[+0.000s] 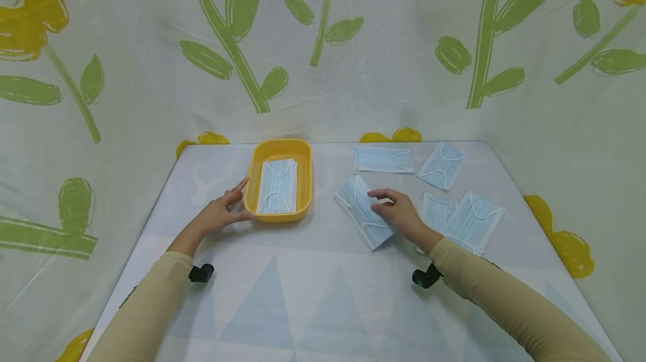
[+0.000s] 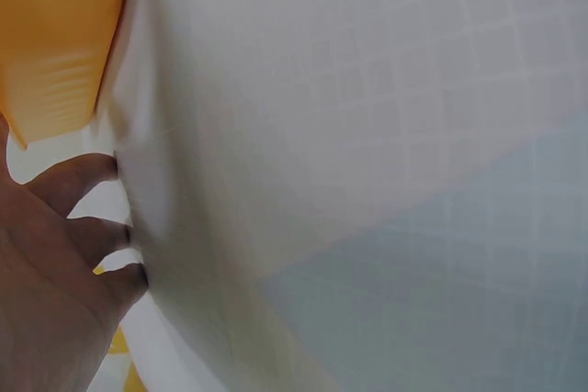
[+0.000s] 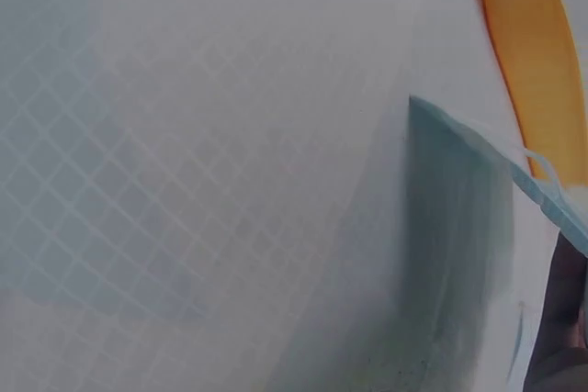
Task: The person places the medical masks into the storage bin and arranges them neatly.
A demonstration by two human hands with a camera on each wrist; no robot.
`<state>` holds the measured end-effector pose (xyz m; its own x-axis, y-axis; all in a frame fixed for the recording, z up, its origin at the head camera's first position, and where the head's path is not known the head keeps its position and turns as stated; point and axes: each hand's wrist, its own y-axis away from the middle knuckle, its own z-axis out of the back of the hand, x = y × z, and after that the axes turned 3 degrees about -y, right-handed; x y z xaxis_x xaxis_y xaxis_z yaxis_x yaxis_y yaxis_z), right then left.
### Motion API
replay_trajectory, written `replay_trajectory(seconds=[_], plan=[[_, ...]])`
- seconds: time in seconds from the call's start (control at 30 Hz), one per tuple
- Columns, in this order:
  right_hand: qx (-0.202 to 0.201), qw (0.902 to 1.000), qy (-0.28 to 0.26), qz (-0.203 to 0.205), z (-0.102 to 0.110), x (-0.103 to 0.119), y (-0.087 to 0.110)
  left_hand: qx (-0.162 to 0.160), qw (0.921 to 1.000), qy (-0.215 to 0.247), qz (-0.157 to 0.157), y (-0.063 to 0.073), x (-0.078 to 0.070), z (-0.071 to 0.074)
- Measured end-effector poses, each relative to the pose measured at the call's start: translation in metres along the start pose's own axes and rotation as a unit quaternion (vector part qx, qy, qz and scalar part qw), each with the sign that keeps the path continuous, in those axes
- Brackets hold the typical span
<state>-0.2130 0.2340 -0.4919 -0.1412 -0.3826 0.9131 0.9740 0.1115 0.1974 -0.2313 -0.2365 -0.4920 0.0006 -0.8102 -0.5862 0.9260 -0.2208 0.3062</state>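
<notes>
A yellow tray stands left of centre on the table, with a stack of light blue face masks inside. My left hand is at its left side, fingers spread, thumb at the near corner; in the left wrist view the other fingertips reach down to the tabletop. To the right of the tray, my right hand pinches a single face mask. That mask is tilted, and in the right wrist view its edge stands off the table above a shadow. The hand hides part of it.
Several loose face masks lie at the right: one flat at the back, another angled beside it, and two overlapping behind the right wrist. A flower-printed curtain borders the table.
</notes>
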Motion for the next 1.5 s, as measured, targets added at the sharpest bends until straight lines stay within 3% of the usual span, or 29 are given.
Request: replay_trajectory(seconds=[0.9, 1.5], plan=[[-0.027, 0.9992, -0.027, 0.012, -0.010, 0.017, -0.007, 0.005, 1.0000, 0.001, 0.002, 0.000, -0.001, 0.000], [-0.038, 0.9971, -0.043, 0.050, -0.017, 0.033, -0.014, 0.005, 1.0000, -0.002, 0.002, 0.001, -0.002, 0.001]])
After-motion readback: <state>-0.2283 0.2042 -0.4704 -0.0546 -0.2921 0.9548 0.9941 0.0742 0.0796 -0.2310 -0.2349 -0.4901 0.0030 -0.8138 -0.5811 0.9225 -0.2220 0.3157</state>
